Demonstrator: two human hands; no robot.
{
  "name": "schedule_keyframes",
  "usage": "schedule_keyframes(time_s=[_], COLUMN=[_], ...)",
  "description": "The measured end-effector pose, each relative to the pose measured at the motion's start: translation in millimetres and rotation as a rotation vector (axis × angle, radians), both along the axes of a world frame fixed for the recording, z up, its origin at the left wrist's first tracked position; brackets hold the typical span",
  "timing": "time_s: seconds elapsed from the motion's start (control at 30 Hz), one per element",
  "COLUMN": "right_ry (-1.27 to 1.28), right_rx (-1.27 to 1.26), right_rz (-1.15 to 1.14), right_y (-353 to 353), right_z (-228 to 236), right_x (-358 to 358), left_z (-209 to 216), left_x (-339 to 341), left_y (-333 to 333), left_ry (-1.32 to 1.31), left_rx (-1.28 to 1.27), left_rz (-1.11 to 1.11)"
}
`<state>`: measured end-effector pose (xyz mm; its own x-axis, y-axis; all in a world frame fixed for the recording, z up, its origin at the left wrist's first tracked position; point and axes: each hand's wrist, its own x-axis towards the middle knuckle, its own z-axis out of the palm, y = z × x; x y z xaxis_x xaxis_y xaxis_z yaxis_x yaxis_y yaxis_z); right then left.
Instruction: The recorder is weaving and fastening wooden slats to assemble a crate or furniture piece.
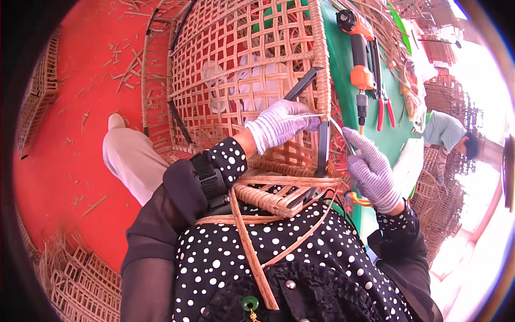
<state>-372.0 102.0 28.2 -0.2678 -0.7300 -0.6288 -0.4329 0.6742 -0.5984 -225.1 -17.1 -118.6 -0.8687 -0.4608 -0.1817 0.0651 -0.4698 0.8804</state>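
Note:
A large openwork woven rattan basket (pixel 236 80) with a dark metal frame bar (pixel 323 147) stands in front of me. At its right-hand corner, where the wrapped rim meets the bar, my left hand (pixel 281 126) in a striped glove is closed on a thin pale rattan strip. The strip (pixel 339 130) stretches across to my right hand (pixel 373 172), also gloved, whose fingers are closed round its other end. Long rattan strands (pixel 249 244) hang over my lap, beside a wrapped woven edge (pixel 263 199). The left fingertips are partly hidden behind the corner.
On a green surface (pixel 343 59) to the right lie an orange and black power driver (pixel 360 53) and red-handled pliers (pixel 385 114). Cut rattan scraps (pixel 129 70) litter the red floor. Woven pieces (pixel 86 284) lie at lower left. Another person (pixel 445 131) bends over at far right.

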Motion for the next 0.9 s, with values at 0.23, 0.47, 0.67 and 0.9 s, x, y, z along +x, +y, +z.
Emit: schedule_keyframes(time_s=[0.23, 0.47, 0.67, 0.9], right_ry=[0.328, 0.4, 0.469, -0.183], right_rx=[-0.076, -0.022, -0.274, 0.013], right_rz=[0.249, 0.169, 0.206, -0.524], right_y=[-14, -9, -2, -51], right_z=[3, -2, -22, 7], right_x=[17, 24, 25, 27], left_z=[-18, -14, -8, -32], left_x=[-6, -3, -3, -22], left_y=[-1, 0, 0, 7], left_ry=[0.084, 0.077, 0.012, 0.064], left_rx=[0.01, 0.11, 0.089, 0.065], left_rz=[-0.013, -0.014, -0.04, 0.125])
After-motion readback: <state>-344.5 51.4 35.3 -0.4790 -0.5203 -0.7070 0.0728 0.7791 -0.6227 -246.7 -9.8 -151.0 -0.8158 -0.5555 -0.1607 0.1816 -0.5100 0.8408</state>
